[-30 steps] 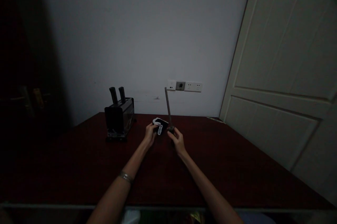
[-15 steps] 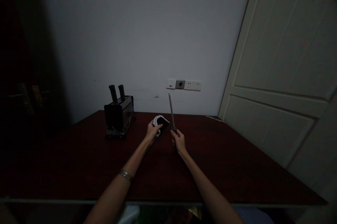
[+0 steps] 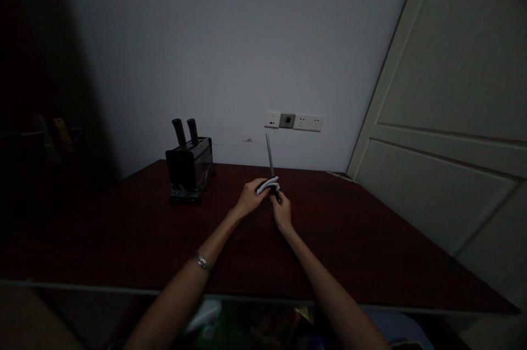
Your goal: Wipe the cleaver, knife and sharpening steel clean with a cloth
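My right hand (image 3: 282, 211) is closed round the dark handle of a thin metal sharpening rod (image 3: 269, 154) that stands nearly upright over the dark red table (image 3: 349, 240). My left hand (image 3: 250, 200) grips a folded black-and-white cloth (image 3: 268, 184) and presses it against the base of the rod, just above my right fist. A bracelet sits on my left wrist.
A black knife block (image 3: 190, 170) with two dark handles sticking up stands at the back left of the table. A row of wall sockets (image 3: 293, 120) is behind the rod. A pale panelled door (image 3: 453, 119) fills the right side. The room is dim.
My left hand has carried the cloth rightward from beside the rod onto its base. The rod has come more upright, and the view has shifted slightly.
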`<state>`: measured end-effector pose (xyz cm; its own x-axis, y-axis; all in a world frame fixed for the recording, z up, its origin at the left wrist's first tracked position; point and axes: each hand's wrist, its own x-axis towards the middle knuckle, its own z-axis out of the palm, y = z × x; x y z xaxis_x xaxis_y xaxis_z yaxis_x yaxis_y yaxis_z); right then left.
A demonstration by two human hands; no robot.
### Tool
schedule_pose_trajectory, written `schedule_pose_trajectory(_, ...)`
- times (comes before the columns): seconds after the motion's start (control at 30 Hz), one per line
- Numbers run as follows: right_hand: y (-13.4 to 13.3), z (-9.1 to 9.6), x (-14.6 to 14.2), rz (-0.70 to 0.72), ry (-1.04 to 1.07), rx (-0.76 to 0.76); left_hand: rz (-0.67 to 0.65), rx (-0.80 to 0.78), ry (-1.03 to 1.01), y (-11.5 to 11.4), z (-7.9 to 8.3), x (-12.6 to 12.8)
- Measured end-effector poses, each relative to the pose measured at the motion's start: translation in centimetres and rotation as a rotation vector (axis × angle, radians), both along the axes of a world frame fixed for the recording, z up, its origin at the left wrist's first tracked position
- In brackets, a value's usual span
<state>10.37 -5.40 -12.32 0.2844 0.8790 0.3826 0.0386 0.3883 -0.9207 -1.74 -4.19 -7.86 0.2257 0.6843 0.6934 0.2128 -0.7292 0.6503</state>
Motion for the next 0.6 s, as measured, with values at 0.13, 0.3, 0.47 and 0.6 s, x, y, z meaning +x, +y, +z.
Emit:
schedule_pose_trajectory(0.13, -0.2, -0.1, 0.1, -0.089, -0.118, 0.059, -0.001, 0.029, 0.087, -0.3, 0.1, 0.3)
schedule_pose_trajectory(0.3, 0.0, -0.4, 0.3, -0.145, -0.195, 0.056, -0.092, 0.073, 0.217, -0.5, 1.3, 0.3)
schedule_pose_trajectory(0.47, -0.1, -0.3, 0.4, -0.209, -0.329, 0.081, -0.101, 0.245, 0.358, -0.6, 2.5, 0.8)
schedule_pose_trajectory(0.6, -0.4, 0.2, 0.5, -0.196, -0.208, 0.098, -0.083, 0.325, 0.415, -0.8, 2.8, 1.3)
